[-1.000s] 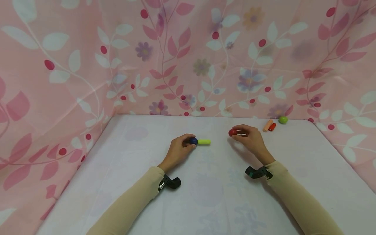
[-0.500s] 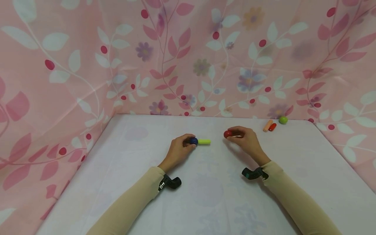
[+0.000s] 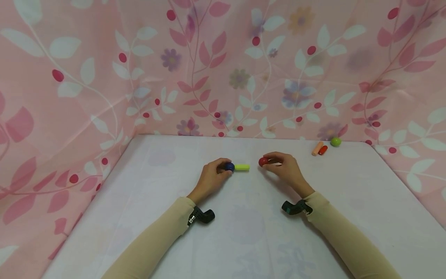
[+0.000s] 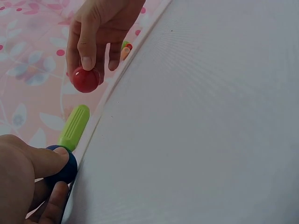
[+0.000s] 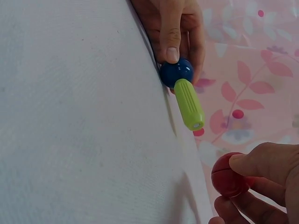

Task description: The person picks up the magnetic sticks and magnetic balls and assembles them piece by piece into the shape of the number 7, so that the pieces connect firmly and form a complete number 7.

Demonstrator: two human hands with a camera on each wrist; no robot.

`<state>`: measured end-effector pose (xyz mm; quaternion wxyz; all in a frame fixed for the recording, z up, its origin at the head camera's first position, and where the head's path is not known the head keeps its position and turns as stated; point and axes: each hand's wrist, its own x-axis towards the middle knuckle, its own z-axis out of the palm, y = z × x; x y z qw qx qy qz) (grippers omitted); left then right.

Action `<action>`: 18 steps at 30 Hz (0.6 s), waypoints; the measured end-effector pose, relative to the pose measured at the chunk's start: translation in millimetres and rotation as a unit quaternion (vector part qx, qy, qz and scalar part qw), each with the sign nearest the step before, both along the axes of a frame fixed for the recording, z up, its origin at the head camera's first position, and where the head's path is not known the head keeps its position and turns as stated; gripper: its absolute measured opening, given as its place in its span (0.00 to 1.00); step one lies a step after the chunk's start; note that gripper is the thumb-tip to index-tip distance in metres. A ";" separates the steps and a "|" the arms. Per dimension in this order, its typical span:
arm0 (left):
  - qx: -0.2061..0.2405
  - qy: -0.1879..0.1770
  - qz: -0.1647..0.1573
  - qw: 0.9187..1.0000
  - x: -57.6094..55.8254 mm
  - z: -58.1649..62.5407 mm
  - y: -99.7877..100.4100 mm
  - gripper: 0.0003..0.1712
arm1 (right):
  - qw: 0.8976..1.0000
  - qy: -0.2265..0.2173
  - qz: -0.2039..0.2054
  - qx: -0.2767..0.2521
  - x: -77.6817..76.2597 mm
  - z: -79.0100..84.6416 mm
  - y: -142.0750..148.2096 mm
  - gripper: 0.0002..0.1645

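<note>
My left hand [image 3: 213,174] pinches a dark blue ball [image 5: 176,73] between thumb and fingers, low over the white table. A short yellow-green ribbed rod [image 5: 189,105] sticks out from the ball's right side, its free end showing a small silvery spot. To the right, my right hand [image 3: 286,167] pinches a glossy red ball [image 4: 86,80] with a thin seam around it, seen in the right wrist view. A small gap separates the red ball from the rod's free end in the head view.
At the back right of the table [image 3: 223,240] lie an orange rod [image 3: 318,148], a shorter red rod [image 3: 323,150] and a green ball [image 3: 336,142]. A pink floral cloth [image 3: 209,69] hangs behind the table's far edge.
My right hand has moved left and slightly nearer to me with the red ball, closing in on the green rod. The left hand has kept its place with the blue ball.
</note>
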<state>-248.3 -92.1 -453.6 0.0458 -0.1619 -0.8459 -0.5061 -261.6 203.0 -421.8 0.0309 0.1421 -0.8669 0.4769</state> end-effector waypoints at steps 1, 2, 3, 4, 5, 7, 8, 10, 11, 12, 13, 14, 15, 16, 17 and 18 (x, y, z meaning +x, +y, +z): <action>0.001 -0.001 0.000 1.000 -0.1 -0.1 0.0 0.22 | 1.000 0.002 0.002 0.001 0.1 -0.4 -1.1 0.22; 0.001 -0.002 0.001 1.000 0.0 -0.4 0.0 0.22 | 1.000 0.005 0.005 0.000 0.5 -0.8 -2.2 0.22; 0.001 -0.002 0.001 1.000 0.0 -0.6 0.0 0.22 | 1.000 0.008 0.007 0.000 0.4 -1.3 -3.2 0.22; 0.001 -0.003 0.002 1.000 0.1 -0.8 0.0 0.22 | 1.000 0.012 0.009 -0.001 0.2 -1.8 -4.1 0.22; 0.001 -0.003 0.002 1.000 -0.1 -1.1 -0.1 0.22 | 1.000 0.014 0.011 -0.002 0.0 -2.4 -5.1 0.22; 0.001 -0.003 0.002 1.000 -0.1 -1.6 -0.2 0.22 | 1.000 0.018 0.014 -0.001 -0.4 -3.3 -7.0 0.21; 0.001 -0.003 0.002 1.000 0.1 -1.6 -0.3 0.22 | 1.000 0.019 0.016 -0.001 -0.4 -3.7 -7.8 0.21; 0.002 -0.002 0.001 1.000 0.1 -1.6 -0.4 0.22 | 1.000 0.015 0.014 0.001 -0.4 -4.4 -9.7 0.21; 0.003 -0.002 0.000 1.000 0.5 -1.4 -0.6 0.22 | 1.000 0.013 0.015 0.001 -0.4 -4.8 -10.6 0.21; 0.004 -0.003 -0.001 1.000 0.7 -1.1 -0.6 0.22 | 1.000 0.011 0.015 0.002 -0.2 -5.1 -11.4 0.21; 0.004 -0.003 -0.002 1.000 0.9 -0.8 -0.6 0.22 | 1.000 0.010 0.015 0.004 -0.1 -5.5 -12.4 0.21; 0.005 -0.004 -0.003 1.000 1.1 -0.4 -0.6 0.22 | 1.000 0.009 0.015 0.004 0.3 -5.5 -13.2 0.21; 0.005 -0.004 -0.003 1.000 1.0 -0.2 -0.5 0.22 | 1.000 0.007 0.015 0.004 0.4 -5.7 -14.1 0.21; 0.005 -0.004 -0.004 1.000 1.2 0.1 -0.4 0.22 | 1.000 0.007 0.016 0.004 0.6 -5.9 -14.8 0.21; 0.005 -0.004 -0.003 1.000 1.2 0.4 -0.3 0.22 | 1.000 0.009 0.018 0.003 0.7 -5.9 -15.6 0.20; 0.005 -0.004 -0.003 1.000 1.0 0.4 -0.1 0.22 | 1.000 0.010 0.019 0.004 0.8 -6.1 -16.2 0.20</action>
